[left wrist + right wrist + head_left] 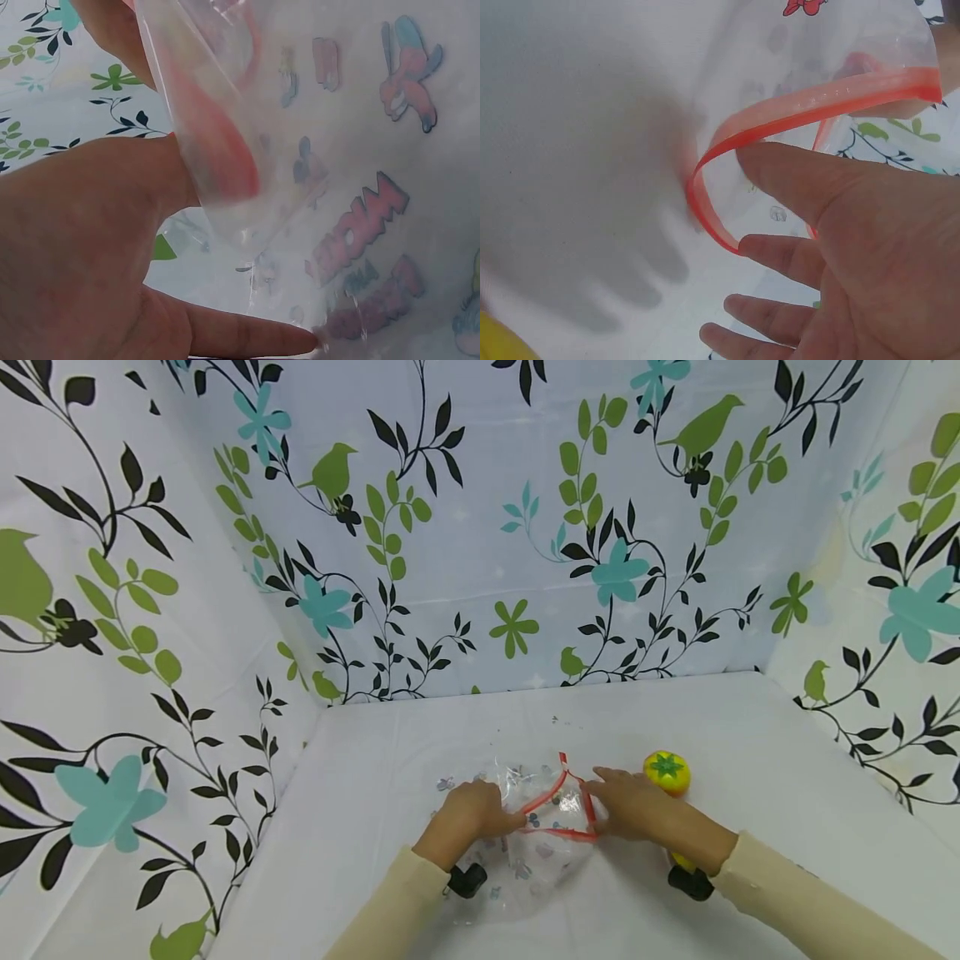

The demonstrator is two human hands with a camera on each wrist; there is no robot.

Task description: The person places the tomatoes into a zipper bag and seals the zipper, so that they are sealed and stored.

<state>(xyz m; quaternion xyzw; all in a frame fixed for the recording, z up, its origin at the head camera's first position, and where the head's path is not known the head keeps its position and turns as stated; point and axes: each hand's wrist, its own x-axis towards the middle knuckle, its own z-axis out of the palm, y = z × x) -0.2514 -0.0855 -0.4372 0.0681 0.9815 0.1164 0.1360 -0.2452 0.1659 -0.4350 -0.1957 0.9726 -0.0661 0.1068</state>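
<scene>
A clear plastic bag (542,868) with a red-trimmed opening lies on the white table, its mouth held apart between the two hands. Cartoon figures and red lettering are printed on its film (375,157). My left hand (474,810) grips the bag's left side, its thumb lying at the red trim and part of the hand behind the film in the left wrist view. At the right side of the mouth is my right hand (630,802). Its thumb and forefinger touch the red trim (817,109), while the other fingers are spread and fairly straight.
A yellow toy fruit with a green leafy top (666,767) sits just beyond the right hand. Another yellow thing (682,862) shows partly under the right wrist. Patterned cloth (480,527) with leaves and birds walls the table at the back and sides.
</scene>
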